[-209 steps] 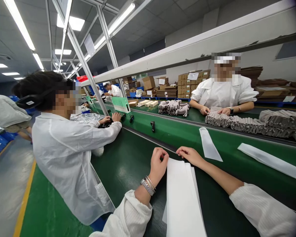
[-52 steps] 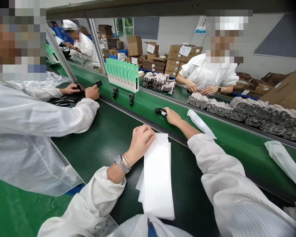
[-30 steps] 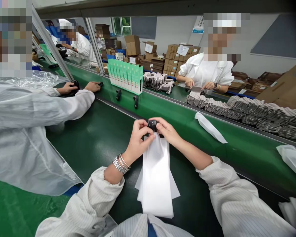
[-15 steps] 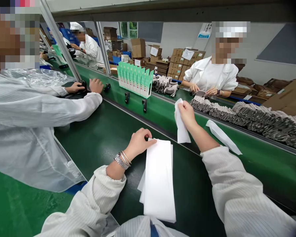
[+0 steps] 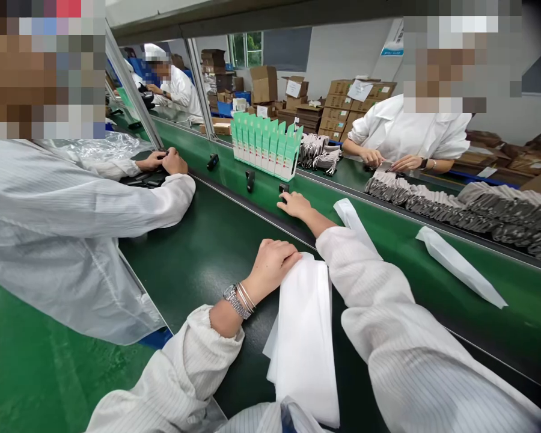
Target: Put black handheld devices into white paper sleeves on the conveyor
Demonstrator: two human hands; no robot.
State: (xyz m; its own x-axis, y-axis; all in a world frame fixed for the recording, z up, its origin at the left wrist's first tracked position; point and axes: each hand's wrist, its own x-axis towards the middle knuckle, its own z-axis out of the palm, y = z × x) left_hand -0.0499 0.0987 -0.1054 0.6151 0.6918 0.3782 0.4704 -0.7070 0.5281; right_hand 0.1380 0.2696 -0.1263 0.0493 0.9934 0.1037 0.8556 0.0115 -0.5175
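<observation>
My left hand [image 5: 273,263] rests with curled fingers on the top edge of a stack of flat white pouches [image 5: 306,337] lying on the dark green bench. My right hand [image 5: 295,204] is stretched forward onto the conveyor belt, empty, with its fingers out. Its fingertips are right beside a small black device [image 5: 283,188], and I cannot tell whether they touch it. A filled white pouch [image 5: 352,218] lies on the belt just behind my right forearm. Another white pouch [image 5: 460,266] lies farther right on the belt.
A row of green-and-white boxes [image 5: 267,144] stands on the belt, with two more black devices [image 5: 249,179] to its left. A co-worker in white sits close on my left, hands on black parts [image 5: 162,162]. Across the belt, another person handles grey bundles [image 5: 478,207]. Cartons are stacked behind.
My right hand has let go of the filled pouch, which now lies on the belt, and has reached left to the black device. The green boxes have moved right with the belt.
</observation>
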